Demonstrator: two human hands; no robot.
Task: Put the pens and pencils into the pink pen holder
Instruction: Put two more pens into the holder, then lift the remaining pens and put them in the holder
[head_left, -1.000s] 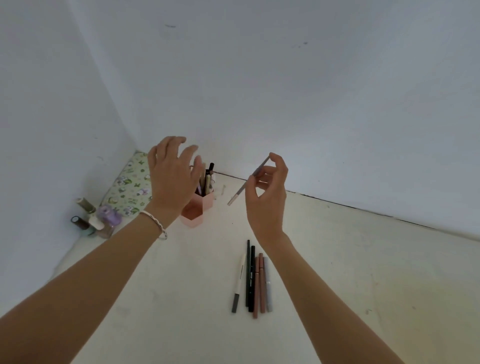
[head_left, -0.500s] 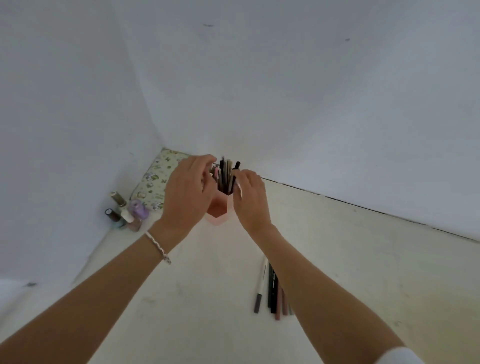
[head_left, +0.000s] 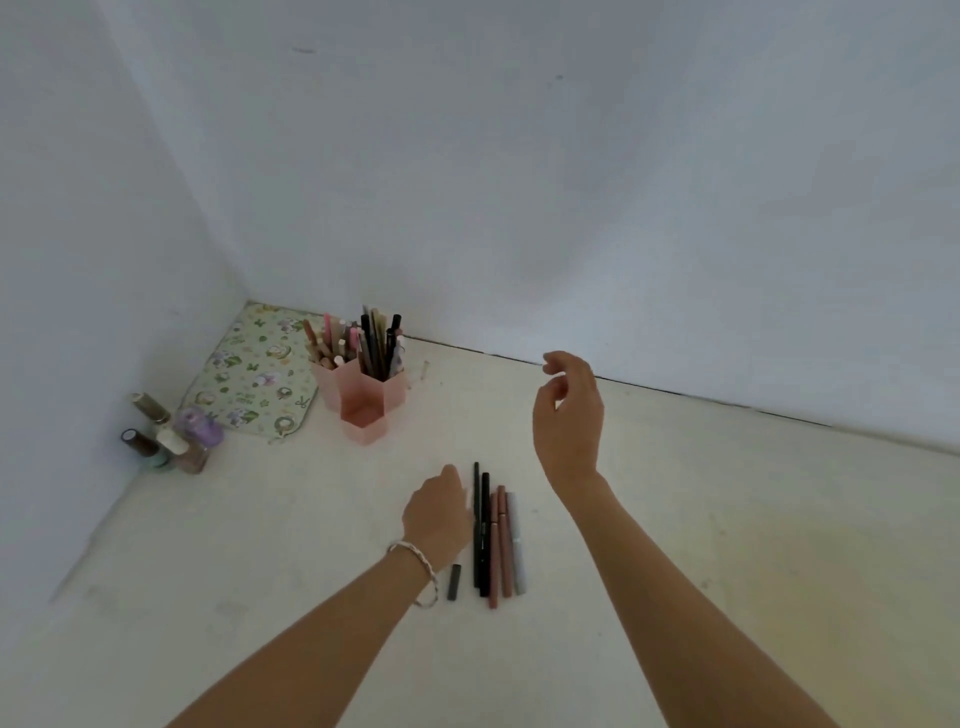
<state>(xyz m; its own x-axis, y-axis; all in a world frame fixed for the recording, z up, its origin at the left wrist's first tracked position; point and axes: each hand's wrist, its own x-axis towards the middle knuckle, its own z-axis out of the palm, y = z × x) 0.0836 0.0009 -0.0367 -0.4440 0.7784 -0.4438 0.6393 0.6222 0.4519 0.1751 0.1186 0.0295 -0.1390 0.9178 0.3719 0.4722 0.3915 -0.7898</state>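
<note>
The pink pen holder stands near the wall corner; its two taller cells are packed with several pens and pencils, and the low front cell looks empty. Several loose pens lie side by side on the table: black, brownish pink and pale grey. My left hand is down on the leftmost one, a white pen whose grey cap sticks out below my wrist; my fingers curl over it. My right hand hovers above the table to the right of the holder, fingers loosely apart, holding nothing.
A floral cloth mat lies in the corner behind the holder. Several small nail polish bottles stand against the left wall. White walls close the table at the back and on the left.
The thin grey pencil left my right hand at the holder. My right hand drew back to the right, empty. My left hand dropped from the holder onto the leftmost loose pen.
</note>
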